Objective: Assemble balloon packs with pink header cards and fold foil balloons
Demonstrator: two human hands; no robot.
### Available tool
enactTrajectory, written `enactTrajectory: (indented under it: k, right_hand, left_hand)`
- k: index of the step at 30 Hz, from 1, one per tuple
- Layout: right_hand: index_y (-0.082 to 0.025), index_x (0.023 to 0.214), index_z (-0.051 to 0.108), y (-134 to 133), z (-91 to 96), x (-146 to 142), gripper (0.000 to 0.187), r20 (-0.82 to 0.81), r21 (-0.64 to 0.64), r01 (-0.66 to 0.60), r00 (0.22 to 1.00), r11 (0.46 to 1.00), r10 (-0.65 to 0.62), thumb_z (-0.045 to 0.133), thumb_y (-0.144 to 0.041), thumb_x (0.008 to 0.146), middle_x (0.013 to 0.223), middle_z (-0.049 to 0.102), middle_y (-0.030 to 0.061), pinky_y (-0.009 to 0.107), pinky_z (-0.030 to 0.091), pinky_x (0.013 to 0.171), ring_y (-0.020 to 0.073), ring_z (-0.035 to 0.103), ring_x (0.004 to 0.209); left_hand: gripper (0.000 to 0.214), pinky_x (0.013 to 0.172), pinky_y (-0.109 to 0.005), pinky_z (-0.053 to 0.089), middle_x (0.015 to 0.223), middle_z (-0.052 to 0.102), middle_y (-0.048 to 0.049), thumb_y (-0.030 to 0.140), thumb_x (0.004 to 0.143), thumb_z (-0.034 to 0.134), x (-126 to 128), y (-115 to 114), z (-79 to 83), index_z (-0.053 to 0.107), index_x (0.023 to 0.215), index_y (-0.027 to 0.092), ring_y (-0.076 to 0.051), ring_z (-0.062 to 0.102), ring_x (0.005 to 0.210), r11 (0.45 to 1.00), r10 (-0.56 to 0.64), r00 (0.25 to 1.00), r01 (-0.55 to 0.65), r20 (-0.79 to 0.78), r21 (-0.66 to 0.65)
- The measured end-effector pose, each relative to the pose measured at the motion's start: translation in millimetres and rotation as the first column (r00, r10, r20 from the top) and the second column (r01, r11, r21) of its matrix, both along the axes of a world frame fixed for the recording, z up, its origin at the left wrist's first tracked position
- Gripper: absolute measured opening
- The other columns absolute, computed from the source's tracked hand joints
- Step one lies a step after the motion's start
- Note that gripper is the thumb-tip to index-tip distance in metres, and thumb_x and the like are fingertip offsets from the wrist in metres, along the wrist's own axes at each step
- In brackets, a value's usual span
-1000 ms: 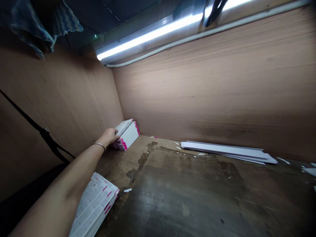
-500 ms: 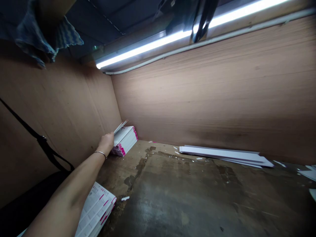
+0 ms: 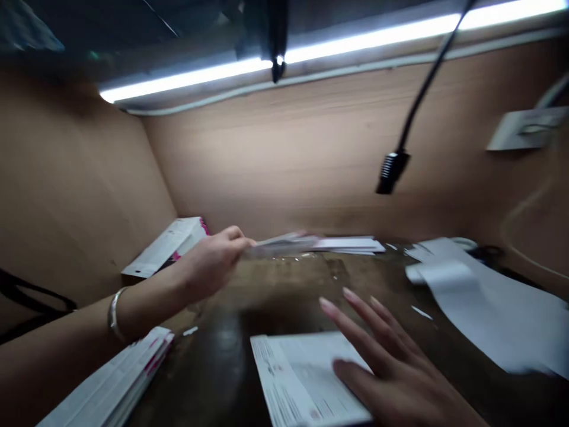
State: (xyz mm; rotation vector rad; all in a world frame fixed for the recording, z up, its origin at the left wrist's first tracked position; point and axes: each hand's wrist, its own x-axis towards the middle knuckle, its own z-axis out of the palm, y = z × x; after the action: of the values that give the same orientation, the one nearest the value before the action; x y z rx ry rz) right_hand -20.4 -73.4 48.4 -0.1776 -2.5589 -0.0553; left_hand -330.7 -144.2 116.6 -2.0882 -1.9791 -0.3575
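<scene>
My left hand [image 3: 211, 264], with a metal bangle [image 3: 114, 314] at the wrist, pinches a thin, motion-blurred sheaf of printed sheets [image 3: 278, 246] by one end. My right hand [image 3: 382, 362] is low at the bottom right, fingers spread and empty. It hovers over or lightly touches a printed white leaflet [image 3: 302, 379] lying on the dark wooden work surface [image 3: 275, 290]; I cannot tell which. A stack of pink-edged printed sheets [image 3: 113, 379] lies below my left forearm.
Another pink-edged stack [image 3: 166, 246] stands in the back left corner. Long white strips [image 3: 351, 244] lie along the back wall, and loose white sheets [image 3: 484, 308] spread at the right. A black cable with a plug [image 3: 391, 172] hangs under a fluorescent tube [image 3: 275, 59].
My view has swung right and lower over the surface. My left hand has drawn a sheaf off the corner stack toward the middle. My right hand and a printed leaflet have come into view.
</scene>
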Motion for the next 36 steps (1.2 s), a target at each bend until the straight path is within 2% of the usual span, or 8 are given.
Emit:
enactTrajectory:
  k: [5, 9, 15, 19, 26, 29, 34, 36]
  right_hand:
    - [-0.017, 0.079, 0.053, -1.1, 22.6, 8.7, 0.017, 0.263, -0.048, 0.049, 0.964, 0.998, -0.035, 0.043, -0.005, 0.082, 0.107, 0.062, 0.0101, 0.032, 0.047, 0.08, 0.0214, 0.059, 0.094]
    - [-0.02, 0.073, 0.043, -4.4, 17.4, 18.5, 0.018, 0.375, -0.224, 0.151, 0.925, 0.963, -0.058, 0.046, -0.006, 0.083, 0.07, 0.053, -0.0028, 0.022, 0.031, 0.05, 0.0103, 0.045, 0.056]
    - [-0.021, 0.072, 0.039, -1.1, 17.5, 16.2, 0.019, 0.339, -0.268, 0.181, 0.937, 0.946, -0.084, 0.051, -0.006, 0.077, 0.068, 0.051, -0.0038, 0.023, 0.024, 0.048, 0.0093, 0.041, 0.054]
    - [-0.021, 0.089, 0.05, 0.0, 15.5, 0.6, 0.02, 0.469, -0.29, 0.266, 0.877, 0.92, -0.106, 0.054, -0.009, 0.074, 0.066, 0.06, -0.0008, 0.023, 0.024, 0.045, 0.0118, 0.05, 0.051]
    - [-0.017, 0.07, 0.065, 7.5, 10.0, -17.9, 0.007, 0.636, -0.327, 0.391, 0.765, 0.861, -0.106, 0.058, -0.014, 0.07, 0.064, 0.065, 0.0053, 0.024, 0.03, 0.046, 0.0173, 0.058, 0.054]
    - [-0.018, 0.064, 0.063, 13.4, 13.7, -6.3, 0.013, 0.457, -0.599, 0.34, 0.888, 0.725, -0.039, 0.056, -0.015, 0.075, 0.061, 0.063, 0.0019, 0.023, 0.037, 0.049, 0.016, 0.058, 0.055]
    - [-0.022, 0.096, 0.068, 1.0, -15.8, 9.5, 0.02, -0.148, -0.972, -0.142, 0.989, 0.188, -0.017, 0.061, -0.035, 0.082, 0.093, 0.07, 0.0021, 0.033, 0.052, 0.073, 0.023, 0.064, 0.085]
    - [-0.023, 0.102, 0.068, -8.1, -39.6, 10.5, 0.024, -0.197, -0.97, -0.19, 0.98, 0.153, -0.036, 0.064, -0.035, 0.081, 0.101, 0.069, 0.0033, 0.037, 0.05, 0.083, 0.0243, 0.063, 0.093]
  left_hand:
    - [0.025, 0.063, -0.02, 0.041, 0.081, 0.06, -0.0012, 0.009, 0.081, 0.047, 100.3, -5.8, -14.6, 0.067, 0.09, 0.02, -0.011, 0.055, 0.069, 0.846, -0.356, 0.877, 0.449, 0.324, -0.288]
    - [0.02, 0.065, -0.022, 0.046, 0.081, 0.067, -0.001, 0.023, 0.078, 0.06, 100.5, 7.5, -23.0, 0.067, 0.097, 0.02, -0.015, 0.061, 0.074, 0.74, -0.144, 0.716, 0.536, 0.683, -0.407]
    - [0.062, 0.088, -0.039, 0.045, 0.108, 0.066, -0.0123, 0.064, 0.074, 0.056, 73.0, 21.9, -47.1, 0.063, 0.107, 0.013, -0.027, 0.06, 0.101, 0.987, 0.127, 0.287, 0.056, 0.949, -0.149]
    - [0.064, 0.1, -0.041, 0.037, 0.127, 0.056, -0.0129, 0.065, 0.083, 0.041, 95.9, -3.1, -104.4, 0.053, 0.122, 0.016, -0.026, 0.049, 0.12, 0.92, -0.038, 0.104, -0.384, 0.994, 0.075]
    - [0.068, 0.109, -0.036, 0.029, 0.142, 0.04, -0.0121, 0.055, 0.083, 0.052, 136.1, -34.7, -170.0, 0.037, 0.136, 0.017, -0.025, 0.035, 0.132, 0.996, 0.064, 0.119, -0.062, 0.991, -0.057]
    - [0.09, 0.114, -0.039, 0.019, 0.15, 0.026, -0.0104, 0.051, 0.072, 0.068, 126.7, -36.3, -163.3, 0.022, 0.144, 0.022, -0.025, 0.021, 0.138, 0.981, 0.0, 0.141, -0.191, 0.99, 0.028]
    - [0.089, 0.092, -0.04, 0.048, 0.133, 0.051, -0.0136, 0.05, 0.062, 0.076, 129.7, -44.4, -138.3, 0.037, 0.137, 0.02, -0.033, 0.051, 0.119, 0.994, -0.093, -0.087, -0.073, 0.992, 0.086]
    - [0.066, 0.085, -0.036, 0.052, 0.117, 0.064, -0.009, 0.039, 0.064, 0.078, 136.4, -50.5, -131.9, 0.054, 0.123, 0.02, -0.03, 0.061, 0.103, 0.999, -0.036, -0.017, -0.029, 0.999, 0.035]
